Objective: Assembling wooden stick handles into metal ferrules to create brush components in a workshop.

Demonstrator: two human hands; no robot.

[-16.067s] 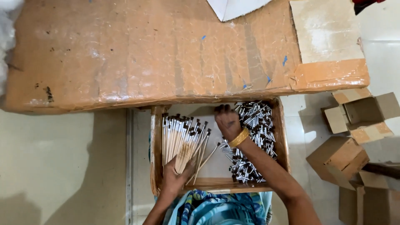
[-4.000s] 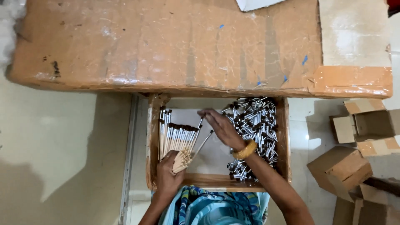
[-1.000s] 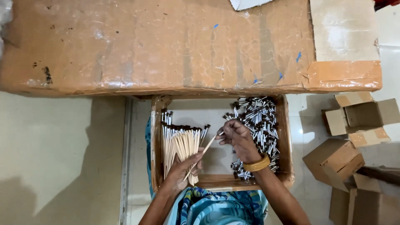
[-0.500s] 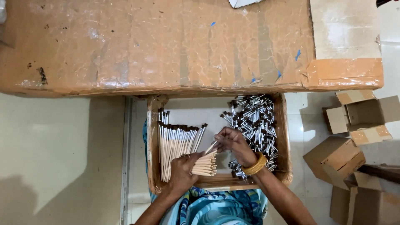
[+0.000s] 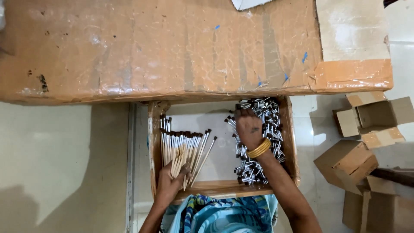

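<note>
The left hand (image 5: 170,181) is grasping a fanned bundle of small wooden-handled brushes (image 5: 183,151) by the bare ends of the handles, its grip clenched around them near the front left of a shallow wooden tray (image 5: 224,188). The brushes are pointing away from the person, their dark tips and silver ferrules spreading out over the tray's pale floor, and a few on the right of the fan are leaning apart from the rest. Along the tray's left wall more of the same brushes are lying side by side, just beside the held bundle.

The right hand (image 5: 249,127), with gold bangles (image 5: 258,149) sitting on its wrist, is reaching palm-down into the loose pile of silver ferrules with dark tips (image 5: 258,142) that is filling the right side of the tray. Its fingers are curling into the top of the pile and touching the pieces; whether they are pinching one cannot be told, as the back of the hand is hiding the fingertips.

A large taped cardboard sheet (image 5: 172,47) is covering the far end of the tray. Small open cardboard boxes (image 5: 366,138) are lying on the tiled floor to the right, well apart from the tray. Blue patterned cloth (image 5: 220,215) is showing at the tray's near edge.
</note>
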